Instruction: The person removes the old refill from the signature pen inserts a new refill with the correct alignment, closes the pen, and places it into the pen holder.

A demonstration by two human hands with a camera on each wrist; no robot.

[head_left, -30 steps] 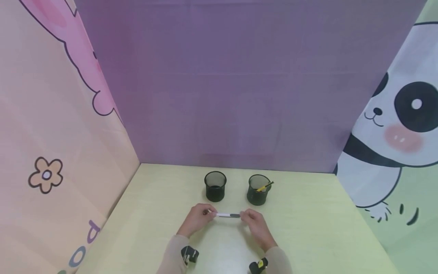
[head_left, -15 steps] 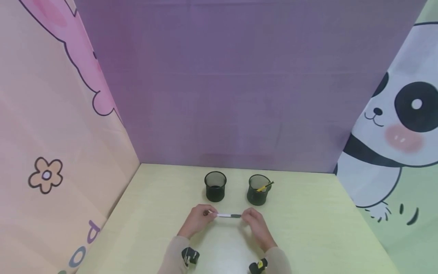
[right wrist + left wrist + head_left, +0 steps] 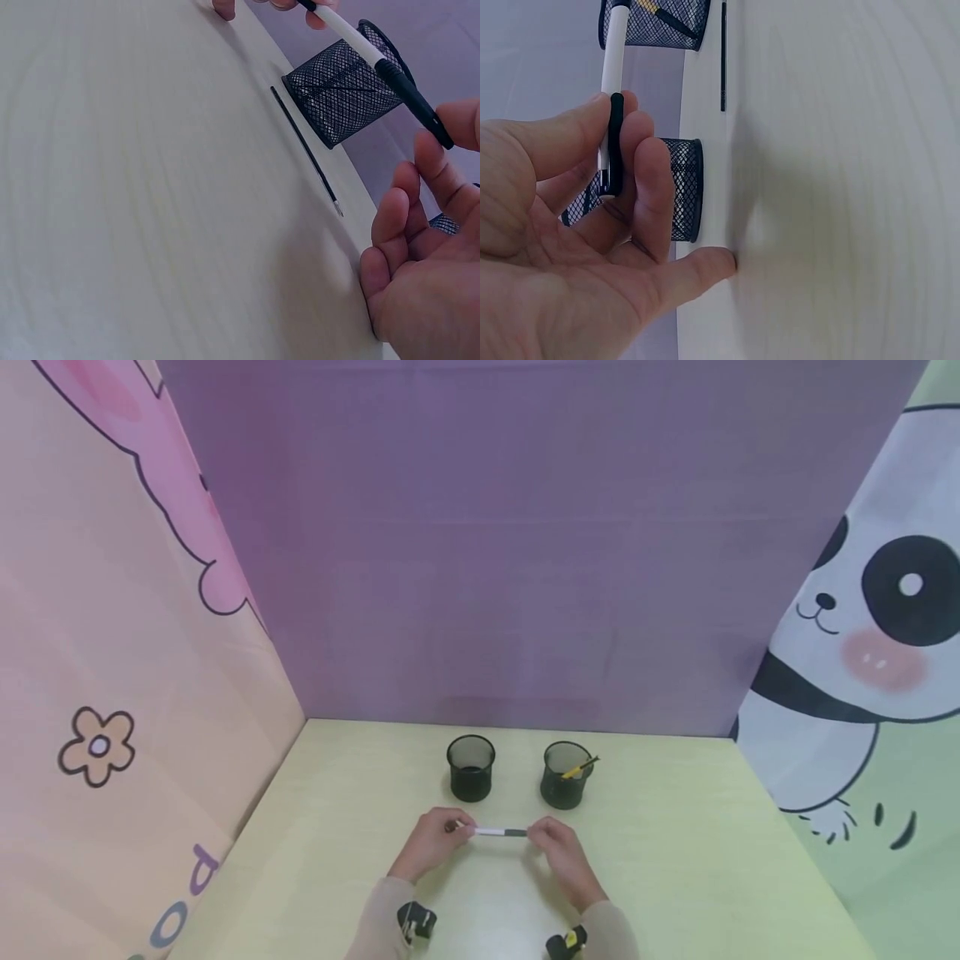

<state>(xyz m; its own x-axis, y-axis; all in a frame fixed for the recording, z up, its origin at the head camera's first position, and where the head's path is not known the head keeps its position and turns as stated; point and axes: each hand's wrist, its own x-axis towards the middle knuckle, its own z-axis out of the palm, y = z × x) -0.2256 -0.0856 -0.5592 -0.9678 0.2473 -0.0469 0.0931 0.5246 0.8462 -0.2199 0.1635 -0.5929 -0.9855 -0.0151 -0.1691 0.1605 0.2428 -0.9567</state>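
A pen (image 3: 491, 832) with a white barrel is held level between both hands, just above the table. My left hand (image 3: 432, 843) pinches its clip end between thumb and fingers; the black clip shows in the left wrist view. At the other end, my right hand (image 3: 564, 852) pinches the dark tip section between thumb and index finger, its other fingers loosely bent. Below the pen a thin black pen refill (image 3: 306, 146) with a metal tip lies on the table, touched by neither hand.
Two black mesh pen cups stand beyond the hands: the left cup (image 3: 471, 785) and the right cup (image 3: 562, 792). A yellow-and-black pen (image 3: 581, 768) leans in the right one. A purple cloth wall (image 3: 495, 568) rises behind the pale table (image 3: 697, 852).
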